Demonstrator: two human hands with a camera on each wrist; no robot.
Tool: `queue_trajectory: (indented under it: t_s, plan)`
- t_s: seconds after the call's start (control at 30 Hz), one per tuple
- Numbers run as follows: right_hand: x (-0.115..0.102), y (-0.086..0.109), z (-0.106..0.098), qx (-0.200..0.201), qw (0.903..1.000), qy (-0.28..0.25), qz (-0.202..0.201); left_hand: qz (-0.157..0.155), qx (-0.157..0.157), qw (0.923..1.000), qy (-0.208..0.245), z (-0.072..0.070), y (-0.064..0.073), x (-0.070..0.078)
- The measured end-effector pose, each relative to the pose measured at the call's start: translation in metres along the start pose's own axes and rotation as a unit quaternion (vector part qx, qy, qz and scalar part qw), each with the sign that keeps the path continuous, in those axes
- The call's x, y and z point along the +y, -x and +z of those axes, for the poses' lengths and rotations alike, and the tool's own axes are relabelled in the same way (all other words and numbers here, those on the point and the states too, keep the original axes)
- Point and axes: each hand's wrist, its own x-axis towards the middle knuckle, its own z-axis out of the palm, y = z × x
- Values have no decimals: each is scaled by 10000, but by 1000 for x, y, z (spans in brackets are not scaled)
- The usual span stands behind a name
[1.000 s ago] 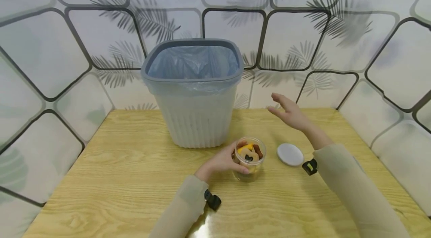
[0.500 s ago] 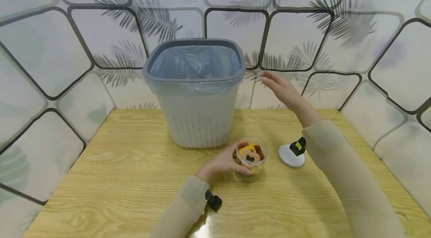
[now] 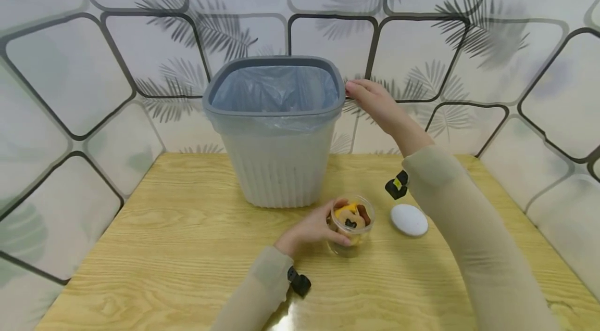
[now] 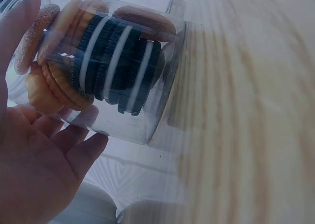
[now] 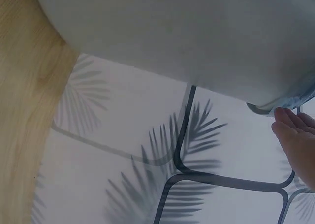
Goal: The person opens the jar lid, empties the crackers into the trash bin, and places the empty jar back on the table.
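Observation:
My left hand (image 3: 315, 226) grips a clear plastic jar (image 3: 349, 252) on the wooden table, with fingers and thumb around its side. Inside the uncovered jar are biscuits (image 3: 350, 219); the left wrist view shows dark sandwich cookies (image 4: 112, 56) with white filling and a scalloped cracker (image 4: 66, 88). My right hand (image 3: 377, 107) is raised at the right side of a trash bin (image 3: 278, 164), its fingertips at or very near the grey rim. In the right wrist view, that hand's fingers (image 5: 288, 116) lie together by the rim; I cannot tell whether they touch it.
A round white lid (image 3: 409, 220) lies on the table (image 3: 178, 247), right of the jar. A translucent bluish bag (image 3: 276, 89) lines the bin behind the jar. Leaf-patterned covering (image 3: 422, 55) closes in the back and sides.
My right hand has risen and moved left from above the lid to the bin's right rim. The left hand stays on the jar, which has not moved on the table.

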Motion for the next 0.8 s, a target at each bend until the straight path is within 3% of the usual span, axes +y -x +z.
queue_trajectory:
  t_s: [0.3, 0.47, 0.6, 0.8]
  plan:
    - [-12, -14, 14, 411, 9971, -319, 549, 26, 47, 9999, -126, 1, 0, -2]
    - [-10, -14, 19, 568, 9939, -776, 537, 39, 8, 10000, -28, 0, 0, -1]
    - [-10, -13, 22, 515, 9909, -1092, 600, 52, 13, 10000, -82, 0, 1, -1]
    - [-11, -11, 23, 336, 9906, -1132, 688, 92, 40, 9998, -157, -1, 0, -1]
